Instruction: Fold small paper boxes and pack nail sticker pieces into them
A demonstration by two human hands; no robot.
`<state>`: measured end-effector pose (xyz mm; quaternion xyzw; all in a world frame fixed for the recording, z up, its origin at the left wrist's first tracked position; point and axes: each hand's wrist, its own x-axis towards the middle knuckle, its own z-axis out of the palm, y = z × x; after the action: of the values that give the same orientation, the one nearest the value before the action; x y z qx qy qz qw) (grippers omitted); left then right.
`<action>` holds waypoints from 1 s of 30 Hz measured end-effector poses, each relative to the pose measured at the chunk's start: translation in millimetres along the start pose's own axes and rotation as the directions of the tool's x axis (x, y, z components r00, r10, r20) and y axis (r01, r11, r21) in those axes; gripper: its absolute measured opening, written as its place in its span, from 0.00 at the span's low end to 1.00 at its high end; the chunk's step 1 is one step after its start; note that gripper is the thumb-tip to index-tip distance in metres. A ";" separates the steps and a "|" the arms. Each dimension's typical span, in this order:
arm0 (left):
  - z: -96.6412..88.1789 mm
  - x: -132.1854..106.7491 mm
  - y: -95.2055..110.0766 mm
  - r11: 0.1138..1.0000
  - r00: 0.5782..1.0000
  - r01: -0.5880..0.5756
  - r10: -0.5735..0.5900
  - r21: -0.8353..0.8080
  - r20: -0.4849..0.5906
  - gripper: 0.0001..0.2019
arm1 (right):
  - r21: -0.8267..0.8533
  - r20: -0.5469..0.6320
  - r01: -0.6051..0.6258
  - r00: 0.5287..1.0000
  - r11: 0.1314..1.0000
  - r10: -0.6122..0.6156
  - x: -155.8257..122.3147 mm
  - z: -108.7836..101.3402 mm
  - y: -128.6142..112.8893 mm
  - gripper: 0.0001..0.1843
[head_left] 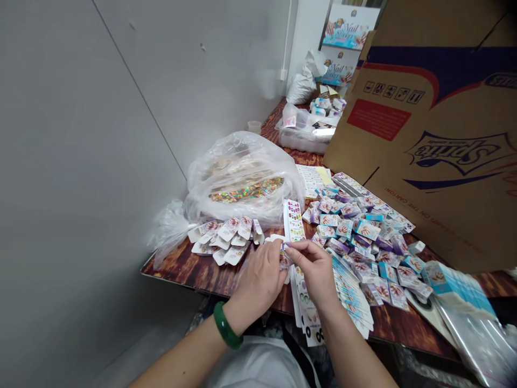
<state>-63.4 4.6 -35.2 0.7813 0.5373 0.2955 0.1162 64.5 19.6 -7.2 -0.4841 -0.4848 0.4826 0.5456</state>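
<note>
Between my two hands is a small printed nail sticker box, partly hidden by the fingers. My left hand, with a green bangle above the wrist, is wrapped round it from the left. The fingertips of my right hand pinch at its top edge. Left of the hands lie several open, unfilled boxes with white flaps. Sticker sheets reach out beyond and below the hands. A fanned stack of flat cards lies just right of my right forearm.
Closed boxes are heaped on the right. Behind my hands sits a clear plastic bag of colourful glittery pieces. A big cardboard carton stands at right, a plastic tub farther back. A grey wall bounds the left.
</note>
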 end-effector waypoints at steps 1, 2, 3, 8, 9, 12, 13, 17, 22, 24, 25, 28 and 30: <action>0.6 0.0 0.4 1.000 1.000 -0.008 0.008 -0.002 -0.002 0.27 | 0.003 -0.003 -0.001 1.000 1.000 0.001 0.2 -0.2 -1.0 0.03; 0.9 0.2 0.6 1.000 1.000 -0.012 0.012 -0.011 -0.003 0.27 | -0.012 -0.007 0.024 1.000 1.000 -0.024 -0.3 -0.1 -1.6 0.02; 0.7 0.6 0.8 0.999 1.000 -0.014 0.014 -0.029 0.000 0.27 | -0.042 -0.014 0.069 0.997 0.997 -0.069 -1.3 0.4 -1.7 0.02; -5.1 4.8 1.2 0.996 1.000 -0.004 0.005 -0.093 0.005 0.23 | -0.131 -0.026 0.241 0.969 0.962 -0.247 -8.0 4.8 1.9 0.08; -6.1 5.3 1.3 0.996 1.000 -0.008 0.008 -0.087 0.000 0.23 | -0.123 -0.022 0.240 0.969 0.963 -0.245 -8.4 5.2 2.4 0.09; -7.3 5.6 1.2 0.998 1.000 -0.021 0.019 -0.063 -0.022 0.25 | -0.130 -0.011 0.263 0.964 0.956 -0.267 -7.6 5.0 2.9 0.10; -7.3 5.4 0.9 0.998 0.999 -0.021 0.019 -0.058 -0.026 0.26 | -0.150 -0.005 0.288 0.956 0.946 -0.292 -7.3 4.5 3.0 0.10; -8.7 5.7 -1.4 0.995 1.000 -0.007 0.006 -0.097 -0.014 0.25 | -0.295 0.079 0.477 0.875 0.828 -0.477 -8.1 1.1 6.2 0.14; -13.8 7.2 -7.4 0.978 0.995 0.018 0.003 -0.210 0.097 0.26 | -0.403 0.261 0.666 0.741 0.627 -0.619 -8.5 -3.1 14.0 0.21; -13.7 5.7 -9.9 0.983 0.994 0.017 0.004 -0.185 0.112 0.26 | -0.421 0.301 0.675 0.734 0.606 -0.609 -7.7 -3.7 16.1 0.20; -13.4 4.5 -11.2 0.986 0.993 0.013 0.007 -0.168 0.117 0.27 | -0.430 0.319 0.672 0.737 0.603 -0.595 -7.3 -3.8 16.7 0.20; -15.1 1.2 -17.8 0.992 0.993 -0.004 0.020 -0.129 0.119 0.28 | -0.424 0.394 0.660 0.751 0.620 -0.530 -5.7 -5.1 17.4 0.20; -22.3 1.8 -27.7 0.997 0.996 -0.001 0.008 -0.083 0.090 0.27 | -0.413 0.431 0.619 0.779 0.668 -0.455 -2.2 -7.9 17.9 0.18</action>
<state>-97.4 14.2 -30.6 0.7896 0.5171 0.2820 0.1721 71.2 18.0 -25.7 -0.3725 -0.7957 0.2091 0.4294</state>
